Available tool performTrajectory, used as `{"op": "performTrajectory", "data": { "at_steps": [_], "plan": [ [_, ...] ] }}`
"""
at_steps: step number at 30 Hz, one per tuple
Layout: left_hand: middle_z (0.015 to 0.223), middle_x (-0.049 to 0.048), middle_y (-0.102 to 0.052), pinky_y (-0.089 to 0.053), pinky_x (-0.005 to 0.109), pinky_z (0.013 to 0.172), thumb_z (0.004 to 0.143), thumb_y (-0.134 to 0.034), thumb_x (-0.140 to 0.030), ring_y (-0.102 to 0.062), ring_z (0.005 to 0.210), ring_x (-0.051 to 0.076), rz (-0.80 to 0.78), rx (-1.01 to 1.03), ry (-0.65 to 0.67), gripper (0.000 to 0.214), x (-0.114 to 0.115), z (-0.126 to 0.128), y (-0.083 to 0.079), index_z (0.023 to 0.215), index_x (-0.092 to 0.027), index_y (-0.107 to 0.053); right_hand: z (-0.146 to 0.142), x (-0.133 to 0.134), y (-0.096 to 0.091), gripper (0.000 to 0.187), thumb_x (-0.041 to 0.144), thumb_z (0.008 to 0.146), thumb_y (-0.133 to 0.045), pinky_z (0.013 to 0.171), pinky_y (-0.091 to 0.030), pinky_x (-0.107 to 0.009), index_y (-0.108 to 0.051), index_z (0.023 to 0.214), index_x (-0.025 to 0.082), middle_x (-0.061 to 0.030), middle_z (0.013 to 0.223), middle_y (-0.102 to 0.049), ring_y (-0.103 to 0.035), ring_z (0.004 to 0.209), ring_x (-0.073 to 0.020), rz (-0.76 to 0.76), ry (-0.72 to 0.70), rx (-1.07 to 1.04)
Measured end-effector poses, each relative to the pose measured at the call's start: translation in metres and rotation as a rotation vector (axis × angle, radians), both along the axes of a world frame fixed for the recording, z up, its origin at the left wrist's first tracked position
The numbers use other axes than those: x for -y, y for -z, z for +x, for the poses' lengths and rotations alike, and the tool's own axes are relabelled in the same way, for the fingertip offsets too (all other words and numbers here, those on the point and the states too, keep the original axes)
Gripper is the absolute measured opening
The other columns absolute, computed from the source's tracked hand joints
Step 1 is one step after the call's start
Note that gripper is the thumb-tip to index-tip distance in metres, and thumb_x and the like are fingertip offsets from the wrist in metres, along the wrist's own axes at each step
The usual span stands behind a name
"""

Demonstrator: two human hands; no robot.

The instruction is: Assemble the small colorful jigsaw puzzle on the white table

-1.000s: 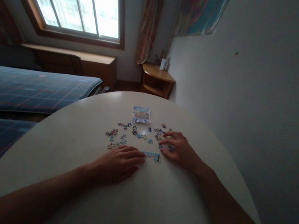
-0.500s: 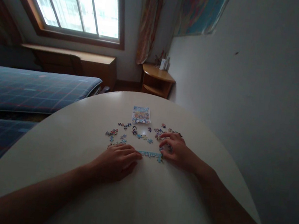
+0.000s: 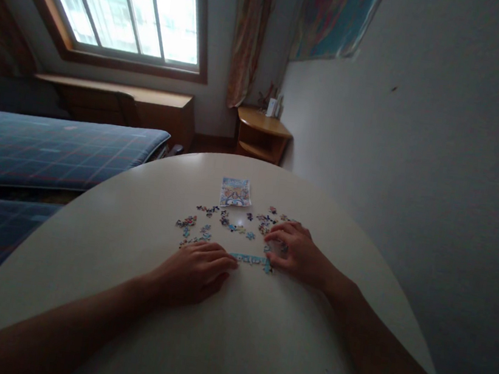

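From my remote feed, I look down on a round pale tabletop [image 3: 256,347] with both bare forearms reaching in from the bottom edge. The left hand [image 3: 195,269] lies flat, palm down, fingers stretched out together and gripping nothing; its fingertips sit just at the left end of a short joined strip of light-blue jigsaw pieces [image 3: 249,260]. The right hand [image 3: 298,253] rests at the strip's right end with fingers curled downward, thumb close to the last piece. I cannot tell whether it pinches a piece under the fingers. The strip runs sideways between the 2 hands, near the middle of the tabletop. Beyond it, loose jigsaw pieces [image 3: 226,221] are scattered in small clusters, some right beside the right hand's knuckles. Farther back lies 1 small printed picture card [image 3: 235,192], flat and apart from the pieces. To the left of the tabletop is a bed with a blue checked cover [image 3: 53,143]. A wooden corner shelf [image 3: 261,132] stands by the far wall, under a bright window [image 3: 126,5].
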State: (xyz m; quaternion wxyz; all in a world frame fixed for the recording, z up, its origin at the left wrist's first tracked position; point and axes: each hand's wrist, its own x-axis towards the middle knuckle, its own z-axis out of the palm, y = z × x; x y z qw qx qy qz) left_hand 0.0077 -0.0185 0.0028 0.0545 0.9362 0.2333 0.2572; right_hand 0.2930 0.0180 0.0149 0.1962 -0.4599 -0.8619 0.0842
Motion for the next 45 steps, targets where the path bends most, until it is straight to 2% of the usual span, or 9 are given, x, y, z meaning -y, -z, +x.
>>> {"op": "performTrajectory", "data": {
  "at_steps": [8, 14, 19, 23, 25, 31, 35, 45],
  "plan": [
    [0.105, 0.0081, -0.074, -0.058, 0.035, 0.081, 0.094, -0.049, -0.014, -0.069, 0.094, 0.019, 0.021, 0.021, 0.022, 0.021, 0.0, 0.001, 0.0, 0.109, -0.018, -0.063, -0.004, 0.001, -0.001, 0.013, 0.024, 0.079, -0.07, 0.104, -0.033, -0.051, -0.069, 0.092, 0.022, -0.0088, 0.119, -0.065, -0.052, 0.12, -0.0296, -0.118, 0.012, 0.012],
    [0.107, 0.0072, -0.074, -0.059, 0.035, 0.08, 0.093, -0.051, -0.014, -0.069, 0.096, 0.019, 0.016, 0.01, 0.018, 0.021, 0.0, 0.0, -0.001, 0.11, -0.018, -0.062, -0.006, 0.002, -0.001, 0.011, 0.021, 0.078, -0.071, 0.104, -0.033, -0.048, -0.069, 0.088, 0.022, -0.0074, 0.116, -0.067, -0.052, 0.119, -0.0283, -0.098, 0.001, 0.022],
    [0.112, 0.0077, -0.073, -0.058, 0.036, 0.084, 0.094, -0.052, -0.016, -0.068, 0.099, 0.02, 0.003, -0.001, 0.036, 0.021, 0.0, -0.001, 0.001, 0.112, -0.018, -0.062, -0.01, 0.005, -0.005, 0.01, 0.019, 0.078, -0.07, 0.102, -0.033, -0.048, -0.069, 0.088, 0.022, -0.0076, 0.103, -0.071, -0.056, 0.116, -0.0288, -0.066, 0.011, 0.049],
    [0.113, 0.0076, -0.073, -0.058, 0.035, 0.084, 0.094, -0.051, -0.015, -0.068, 0.1, 0.019, -0.005, -0.001, 0.036, 0.022, -0.001, -0.001, 0.004, 0.114, -0.019, -0.061, -0.014, 0.007, -0.007, 0.014, 0.017, 0.081, -0.065, 0.099, -0.038, -0.044, -0.07, 0.093, 0.021, -0.0058, 0.093, -0.073, -0.062, 0.102, -0.0253, -0.078, 0.011, 0.022],
    [0.113, 0.007, -0.073, -0.058, 0.036, 0.084, 0.094, -0.052, -0.015, -0.068, 0.101, 0.02, -0.005, 0.006, 0.036, 0.022, -0.001, -0.001, 0.004, 0.113, -0.019, -0.061, -0.016, 0.008, -0.008, 0.019, 0.016, 0.082, -0.063, 0.096, -0.04, -0.043, -0.07, 0.099, 0.021, -0.0063, 0.095, -0.073, -0.064, 0.099, -0.0243, -0.084, 0.02, 0.014],
    [0.113, 0.0062, -0.073, -0.059, 0.036, 0.084, 0.094, -0.053, -0.015, -0.068, 0.1, 0.02, 0.001, 0.014, 0.049, 0.019, -0.001, 0.0, 0.003, 0.109, -0.019, -0.062, -0.014, 0.01, -0.011, 0.016, 0.027, 0.082, -0.068, 0.1, -0.038, -0.049, -0.071, 0.097, 0.022, -0.0094, 0.113, -0.068, -0.057, 0.114, -0.0304, -0.064, 0.116, 0.069],
    [0.115, 0.0059, -0.073, -0.059, 0.036, 0.084, 0.094, -0.052, -0.014, -0.068, 0.1, 0.02, 0.007, 0.011, 0.048, 0.019, -0.002, -0.001, 0.001, 0.109, -0.019, -0.062, -0.009, 0.01, -0.011, 0.019, 0.034, 0.081, -0.071, 0.1, -0.038, -0.051, -0.07, 0.096, 0.023, -0.009, 0.116, -0.066, -0.054, 0.117, -0.0313, -0.099, 0.153, 0.082],
    [0.114, 0.0065, -0.073, -0.059, 0.036, 0.083, 0.094, -0.052, -0.015, -0.069, 0.099, 0.02, 0.024, 0.02, 0.056, 0.017, -0.001, 0.0, 0.002, 0.107, -0.018, -0.063, -0.011, 0.008, -0.006, 0.015, 0.032, 0.082, -0.07, 0.099, -0.037, -0.051, -0.07, 0.093, 0.022, -0.0088, 0.116, -0.066, -0.053, 0.117, -0.031, -0.169, 0.178, 0.073]
  ]
}}
